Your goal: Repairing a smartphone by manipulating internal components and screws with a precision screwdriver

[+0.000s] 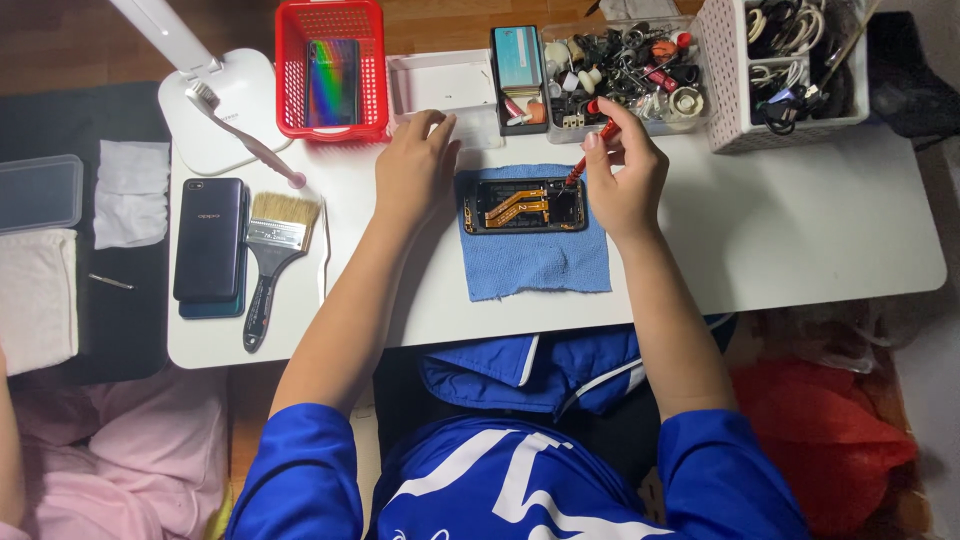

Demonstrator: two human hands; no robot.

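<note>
An opened black phone (524,205) with orange flex cables showing lies on a blue cloth (535,260) on the white table (780,230). My right hand (625,175) holds a small red-handled screwdriver (590,155), its tip down at the phone's upper right part. My left hand (415,170) rests on the table just left of the phone, fingers loosely curled toward a white tray (440,85), holding nothing.
At the left lie a dark phone (210,240), a paintbrush (270,260) and a toothbrush (245,130) by a white lamp base (225,110). A red basket (332,70), parts boxes (620,65) and a white cable basket (790,60) line the back edge.
</note>
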